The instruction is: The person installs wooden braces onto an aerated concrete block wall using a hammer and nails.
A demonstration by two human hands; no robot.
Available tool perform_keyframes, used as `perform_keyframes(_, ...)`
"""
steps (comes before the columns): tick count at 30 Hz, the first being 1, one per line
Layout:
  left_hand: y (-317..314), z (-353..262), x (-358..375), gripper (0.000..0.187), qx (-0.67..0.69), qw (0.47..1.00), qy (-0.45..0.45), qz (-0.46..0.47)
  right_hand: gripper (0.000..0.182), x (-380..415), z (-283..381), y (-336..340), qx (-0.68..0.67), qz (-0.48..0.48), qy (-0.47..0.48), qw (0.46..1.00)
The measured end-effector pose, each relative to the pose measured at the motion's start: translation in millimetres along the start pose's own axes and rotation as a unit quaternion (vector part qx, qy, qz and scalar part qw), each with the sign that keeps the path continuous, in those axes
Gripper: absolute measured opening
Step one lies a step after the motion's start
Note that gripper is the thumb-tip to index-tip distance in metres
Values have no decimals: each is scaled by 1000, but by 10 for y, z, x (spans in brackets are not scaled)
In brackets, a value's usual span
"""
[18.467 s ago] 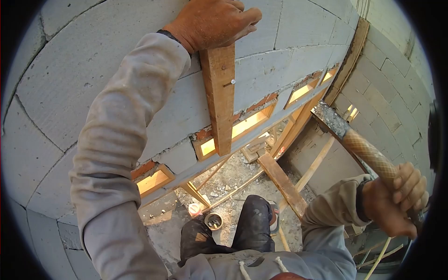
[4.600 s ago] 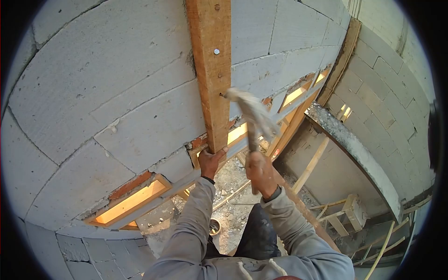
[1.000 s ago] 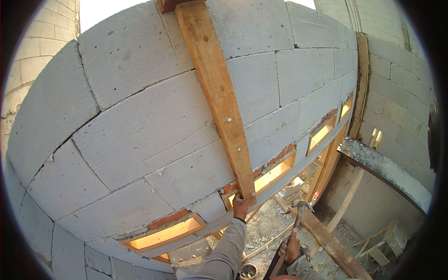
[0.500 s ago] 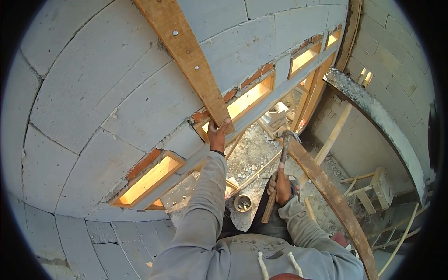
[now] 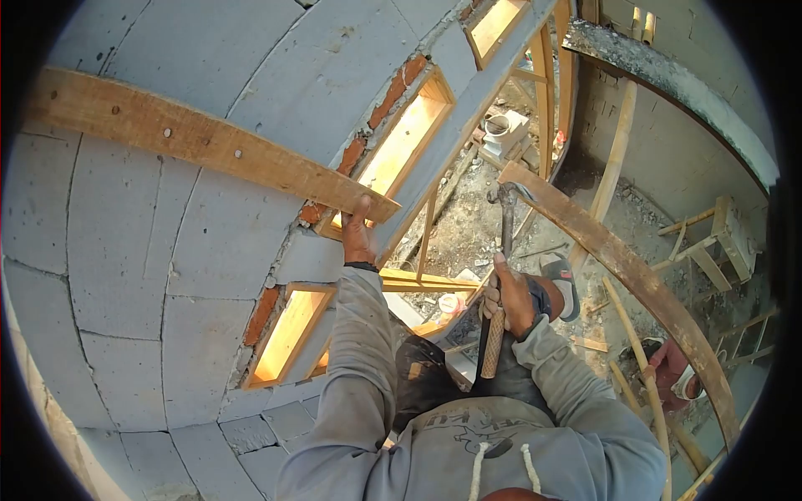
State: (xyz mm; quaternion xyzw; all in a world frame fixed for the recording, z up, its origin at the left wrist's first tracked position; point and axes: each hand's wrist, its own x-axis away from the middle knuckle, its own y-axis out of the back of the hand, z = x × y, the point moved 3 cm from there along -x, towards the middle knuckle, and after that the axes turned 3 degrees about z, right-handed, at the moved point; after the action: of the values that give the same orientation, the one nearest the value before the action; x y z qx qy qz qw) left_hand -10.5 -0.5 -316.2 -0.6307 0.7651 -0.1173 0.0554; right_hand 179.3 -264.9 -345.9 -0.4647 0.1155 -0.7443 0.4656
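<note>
My left hand (image 5: pixel 359 236) is closed on the lower end of a long wooden plank (image 5: pixel 200 142), thumb on its face. Several round nail heads or holes dot the plank, which slants across the grey block wall (image 5: pixel 219 242) and over one corner of a wood-framed opening (image 5: pixel 409 134). In my right hand (image 5: pixel 514 296) is a claw hammer (image 5: pixel 507 221), gripped partway along its handle. Its metal head points up, away from my body, and the textured grip end hangs below my fist. The hammer is apart from the plank.
A curved wooden beam (image 5: pixel 635 267) arcs along my right side. Below are rubble-strewn ground (image 5: pixel 459 225), a wooden trestle (image 5: pixel 723 246) and loose poles (image 5: pixel 614 167). At lower right, a person's reddish sleeve (image 5: pixel 668 367) shows near a white bucket (image 5: pixel 690 386).
My view has turned, and the plank now slants more level, its far end toward the left. Both hands keep their hold. The person and bucket at lower right have come into sight.
</note>
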Motion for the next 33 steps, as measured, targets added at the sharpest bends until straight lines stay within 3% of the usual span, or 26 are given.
perform_keyframes(5,-20,-42,-10,59,31,999,-10,-17,48,-23,-2,81,-10,13,4,1000)
perform_keyframes(8,46,-64,-82,59,12,999,16,32,46,27,57,81,-2,28,6,1000)
perform_keyframes(14,-82,-112,57,58,46,998,38,2,45,-14,28,139,-15,37,16,999)
perform_keyframes(17,-145,-235,129,60,-24,1000,8,-6,45,-18,26,142,-42,53,3,998)
perform_keyframes(19,-261,-381,280,58,-187,975,27,-119,44,-19,20,147,-41,57,5,997)
perform_keyframes(20,-220,-391,261,58,-188,975,24,-119,44,-27,25,149,-34,59,8,998)
perform_keyframes(22,-201,-504,245,57,-348,930,-89,-79,43,-41,46,143,-27,61,10,998)
perform_keyframes(23,-131,-551,274,57,-350,929,-89,-79,43,-38,44,141,-24,61,9,998)
perform_keyframes(25,-203,-817,414,58,-494,847,-127,-148,43,-57,52,135,-24,60,7,998)
perform_keyframes(26,-232,-854,438,58,-496,846,-126,-149,43,-67,51,133,-21,56,8,998)
perform_keyframes(28,-347,-993,445,55,-388,879,-245,-129,43,-84,35,114,-16,55,12,998)
perform_keyframes(29,-409,-1037,424,55,-384,879,-249,-133,43,-106,22,113,-23,56,9,998)
perform_keyframes(31,-514,-1099,470,51,-505,805,-223,-216,43,-109,16,95,-21,61,0,998)
perform_keyframes(33,-587,-1087,523,49,-467,827,-225,-216,43,-102,24,54,-10,53,-2,999)
